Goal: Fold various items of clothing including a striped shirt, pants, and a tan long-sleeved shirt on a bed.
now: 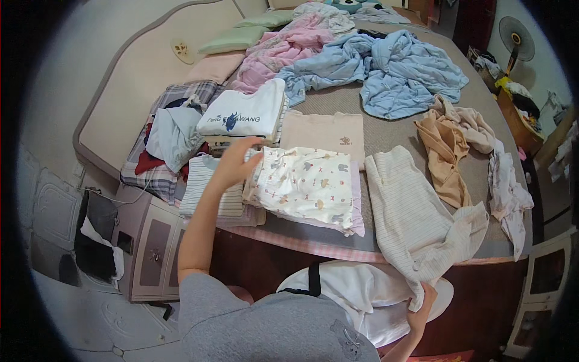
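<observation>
My left hand (239,164) has its fingers apart above the left edge of a folded stack topped by white patterned pants (307,185). At the bed's front edge, my right hand (421,304) grips one end of a cream striped garment (407,203), which lies partly on the mattress and hangs over the edge. Behind the patterned stack is a folded beige shirt (323,131). A stack topped by a white printed T-shirt (244,111) stands at its back left, and folded striped clothes (217,181) lie under and beside my left forearm.
Crumpled tan clothing (445,154) and a white garment (506,194) lie on the bed's right side. Blue bedding (402,72) and a pink blanket (285,54) are heaped farther back. A bedside cabinet (154,253) stands at left, an electric fan (515,40) at far right.
</observation>
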Demonstrator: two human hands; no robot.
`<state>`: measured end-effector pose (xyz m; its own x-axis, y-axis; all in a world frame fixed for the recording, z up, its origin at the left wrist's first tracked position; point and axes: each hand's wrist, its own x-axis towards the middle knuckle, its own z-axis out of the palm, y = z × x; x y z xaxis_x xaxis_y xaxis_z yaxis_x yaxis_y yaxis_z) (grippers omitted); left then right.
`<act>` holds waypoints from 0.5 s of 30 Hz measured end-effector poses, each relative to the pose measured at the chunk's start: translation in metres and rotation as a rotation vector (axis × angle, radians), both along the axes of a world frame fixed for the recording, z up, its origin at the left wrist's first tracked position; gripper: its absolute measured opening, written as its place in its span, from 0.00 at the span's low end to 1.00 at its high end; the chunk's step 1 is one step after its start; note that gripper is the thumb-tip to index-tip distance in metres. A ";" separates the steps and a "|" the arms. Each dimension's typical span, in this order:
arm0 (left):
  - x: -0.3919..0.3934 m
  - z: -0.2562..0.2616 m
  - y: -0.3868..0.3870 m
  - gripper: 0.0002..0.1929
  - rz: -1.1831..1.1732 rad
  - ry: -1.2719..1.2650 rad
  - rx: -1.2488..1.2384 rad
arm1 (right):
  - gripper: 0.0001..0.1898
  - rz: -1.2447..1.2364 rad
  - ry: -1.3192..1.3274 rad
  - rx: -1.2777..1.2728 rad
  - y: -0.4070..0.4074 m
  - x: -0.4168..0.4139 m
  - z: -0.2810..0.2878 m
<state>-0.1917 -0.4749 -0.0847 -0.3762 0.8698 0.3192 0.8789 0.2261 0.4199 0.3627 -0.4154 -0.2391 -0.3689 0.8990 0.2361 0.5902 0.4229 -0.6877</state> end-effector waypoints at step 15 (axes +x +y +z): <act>-0.118 -0.054 -0.197 0.37 0.896 -1.047 -0.390 | 0.26 0.986 0.291 -0.383 -0.019 -0.197 0.081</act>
<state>-0.3100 -0.6723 -0.1383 -0.7435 0.1833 -0.6431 -0.2895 0.7787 0.5566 0.1662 -0.4340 -0.1577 -0.9416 0.2721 0.1982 -0.0956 0.3484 -0.9324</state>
